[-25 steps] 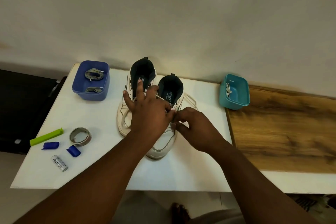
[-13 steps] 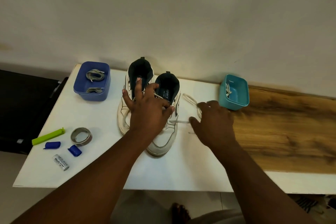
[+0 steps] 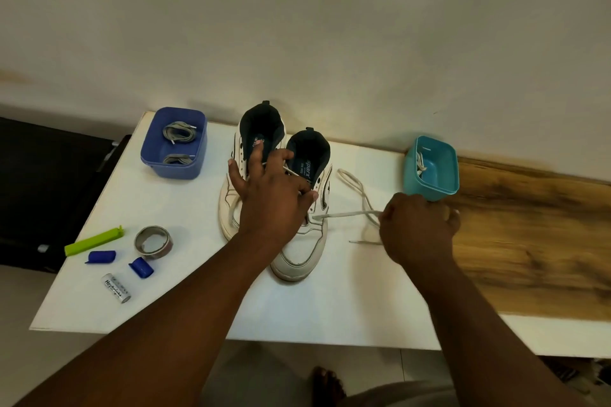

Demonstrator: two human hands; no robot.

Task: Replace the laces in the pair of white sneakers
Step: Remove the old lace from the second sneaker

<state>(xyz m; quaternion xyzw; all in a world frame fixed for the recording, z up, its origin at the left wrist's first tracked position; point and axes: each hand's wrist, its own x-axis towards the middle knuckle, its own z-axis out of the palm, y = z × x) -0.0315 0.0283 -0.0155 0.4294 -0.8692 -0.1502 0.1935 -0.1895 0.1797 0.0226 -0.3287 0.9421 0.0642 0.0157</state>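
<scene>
Sneakers [image 3: 299, 235] sit side by side mid-worktop near the back edge; left hand [image 3: 269, 198] presses flat on them, fingers spread, while right hand [image 3: 418, 230] pinches the white lace [image 3: 344, 214], drawn taut toward the right edge

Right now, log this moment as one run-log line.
step: unlacing right sneaker | left hand: steadies sneakers | right hand: pulls white lace sideways | grey laces: wait in blue tub
</scene>
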